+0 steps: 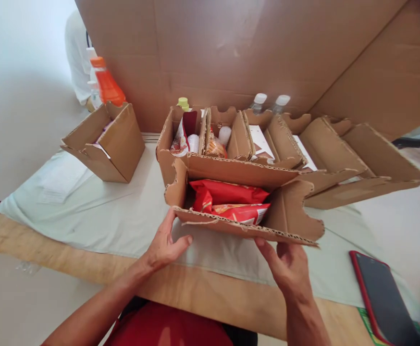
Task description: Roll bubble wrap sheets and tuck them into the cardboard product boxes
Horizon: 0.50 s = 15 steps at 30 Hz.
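Note:
A cardboard box (285,209) with notched ends stands tilted in front of me, and red snack packets (231,197) lie inside it. My left hand (165,245) holds its left front corner, fingers against the side and thumb spread below the front wall. At the lower right of the same box, my right hand (287,264) grips with the thumb on the front wall; its other fingers are partly hidden underneath. Right behind is a row of similar cardboard boxes (228,137), holding a snack packet (217,146), white rolled items and white cards (262,142).
Another cardboard box (123,149) stands apart at the left, near an orange bottle (107,84). Clear bottles (258,102) with white caps rise behind the row. A tall cardboard panel (210,53) closes the back. A red-cased phone (383,293) lies at the right edge.

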Each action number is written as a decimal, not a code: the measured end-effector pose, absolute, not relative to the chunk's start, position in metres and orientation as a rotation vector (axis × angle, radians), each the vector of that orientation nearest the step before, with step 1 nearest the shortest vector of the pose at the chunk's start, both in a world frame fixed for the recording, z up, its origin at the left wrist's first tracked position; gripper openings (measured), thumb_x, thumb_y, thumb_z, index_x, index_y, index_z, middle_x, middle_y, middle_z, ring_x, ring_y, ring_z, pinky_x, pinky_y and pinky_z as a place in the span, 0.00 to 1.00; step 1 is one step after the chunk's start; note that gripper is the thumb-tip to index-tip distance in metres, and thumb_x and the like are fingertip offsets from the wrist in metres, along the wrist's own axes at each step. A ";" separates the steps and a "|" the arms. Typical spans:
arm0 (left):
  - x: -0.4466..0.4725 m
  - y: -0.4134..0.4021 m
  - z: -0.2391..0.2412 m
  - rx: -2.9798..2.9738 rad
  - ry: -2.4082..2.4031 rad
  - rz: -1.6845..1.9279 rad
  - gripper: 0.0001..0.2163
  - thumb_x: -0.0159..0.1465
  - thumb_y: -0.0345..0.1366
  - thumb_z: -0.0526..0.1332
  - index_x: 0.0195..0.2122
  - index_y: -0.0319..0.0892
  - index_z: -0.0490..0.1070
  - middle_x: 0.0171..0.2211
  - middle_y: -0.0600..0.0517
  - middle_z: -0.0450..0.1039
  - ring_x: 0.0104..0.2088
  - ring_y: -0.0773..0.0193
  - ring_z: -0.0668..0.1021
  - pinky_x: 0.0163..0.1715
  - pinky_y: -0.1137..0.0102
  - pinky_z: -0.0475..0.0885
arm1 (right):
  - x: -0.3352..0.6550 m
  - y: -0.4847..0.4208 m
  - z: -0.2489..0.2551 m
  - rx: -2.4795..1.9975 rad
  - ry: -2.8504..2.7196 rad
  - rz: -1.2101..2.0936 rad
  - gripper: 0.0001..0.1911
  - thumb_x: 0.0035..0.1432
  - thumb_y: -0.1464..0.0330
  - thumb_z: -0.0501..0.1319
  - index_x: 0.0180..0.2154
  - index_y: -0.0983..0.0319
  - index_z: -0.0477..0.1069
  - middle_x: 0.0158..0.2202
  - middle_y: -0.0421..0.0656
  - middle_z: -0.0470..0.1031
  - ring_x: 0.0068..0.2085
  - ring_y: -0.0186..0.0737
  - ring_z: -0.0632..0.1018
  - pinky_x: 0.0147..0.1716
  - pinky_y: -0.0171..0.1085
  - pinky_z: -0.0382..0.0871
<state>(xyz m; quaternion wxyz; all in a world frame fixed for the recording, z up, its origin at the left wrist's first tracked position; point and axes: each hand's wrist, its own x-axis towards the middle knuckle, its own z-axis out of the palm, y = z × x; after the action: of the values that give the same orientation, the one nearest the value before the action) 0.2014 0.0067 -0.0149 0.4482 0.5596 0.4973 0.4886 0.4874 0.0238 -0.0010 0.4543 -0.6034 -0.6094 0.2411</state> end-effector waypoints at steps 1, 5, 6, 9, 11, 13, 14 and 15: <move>0.206 0.013 -0.018 1.398 1.253 1.194 0.31 0.58 0.39 0.65 0.63 0.41 0.62 0.61 0.41 0.68 0.64 0.44 0.69 0.65 0.51 0.62 | 0.493 0.028 -0.008 -1.489 -1.461 0.622 0.25 0.56 0.50 0.67 0.47 0.61 0.75 0.44 0.51 0.81 0.44 0.54 0.81 0.48 0.49 0.75; 0.215 0.019 -0.043 1.410 1.383 1.158 0.34 0.59 0.38 0.64 0.67 0.40 0.58 0.66 0.39 0.64 0.67 0.42 0.66 0.67 0.48 0.60 | 0.499 0.027 -0.039 -1.548 -1.366 0.731 0.25 0.57 0.50 0.66 0.48 0.60 0.72 0.45 0.51 0.81 0.45 0.50 0.81 0.44 0.43 0.75; 0.215 0.017 -0.050 1.418 1.400 1.148 0.34 0.59 0.38 0.63 0.67 0.40 0.58 0.66 0.39 0.64 0.67 0.42 0.67 0.67 0.48 0.60 | 0.498 0.025 -0.045 -1.580 -1.368 0.759 0.23 0.57 0.50 0.65 0.46 0.60 0.73 0.42 0.50 0.82 0.43 0.50 0.82 0.42 0.42 0.75; 0.216 0.011 -0.065 1.452 1.460 1.163 0.32 0.59 0.37 0.63 0.66 0.40 0.61 0.64 0.39 0.66 0.65 0.43 0.69 0.65 0.49 0.64 | 0.496 0.019 -0.057 -1.675 -1.381 0.792 0.21 0.58 0.50 0.63 0.41 0.60 0.74 0.37 0.49 0.82 0.38 0.48 0.82 0.37 0.41 0.75; 0.217 0.011 -0.068 1.458 1.500 1.187 0.32 0.59 0.36 0.63 0.66 0.40 0.61 0.64 0.39 0.67 0.65 0.43 0.69 0.65 0.49 0.64 | 0.497 0.018 -0.060 -1.741 -1.388 0.740 0.21 0.57 0.50 0.62 0.41 0.60 0.75 0.36 0.49 0.83 0.36 0.49 0.82 0.35 0.41 0.75; 0.219 0.013 -0.066 1.453 1.512 1.154 0.33 0.59 0.35 0.63 0.67 0.40 0.60 0.65 0.39 0.67 0.65 0.44 0.69 0.65 0.50 0.64 | 0.502 0.018 -0.062 -1.803 -1.398 0.667 0.23 0.56 0.48 0.62 0.41 0.60 0.75 0.35 0.48 0.83 0.35 0.50 0.82 0.33 0.42 0.74; 0.220 0.014 -0.063 1.450 1.514 1.120 0.34 0.59 0.35 0.63 0.67 0.39 0.60 0.65 0.39 0.66 0.66 0.44 0.69 0.65 0.50 0.65 | 0.505 0.018 -0.065 -1.827 -1.410 0.640 0.23 0.55 0.48 0.62 0.41 0.60 0.76 0.34 0.48 0.83 0.34 0.51 0.82 0.31 0.42 0.74; 0.220 0.014 -0.060 1.452 1.509 1.085 0.34 0.59 0.35 0.63 0.68 0.39 0.60 0.66 0.38 0.65 0.66 0.44 0.69 0.66 0.50 0.65 | 0.510 0.018 -0.068 -1.846 -1.429 0.625 0.23 0.55 0.49 0.63 0.41 0.60 0.76 0.33 0.47 0.82 0.33 0.51 0.82 0.29 0.41 0.73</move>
<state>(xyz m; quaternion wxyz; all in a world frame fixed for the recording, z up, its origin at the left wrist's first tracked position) 0.2197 0.0143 -0.0605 0.3820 0.5690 0.5913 0.4251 0.5099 0.0179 -0.0679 0.3547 -0.7142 -0.5528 0.2419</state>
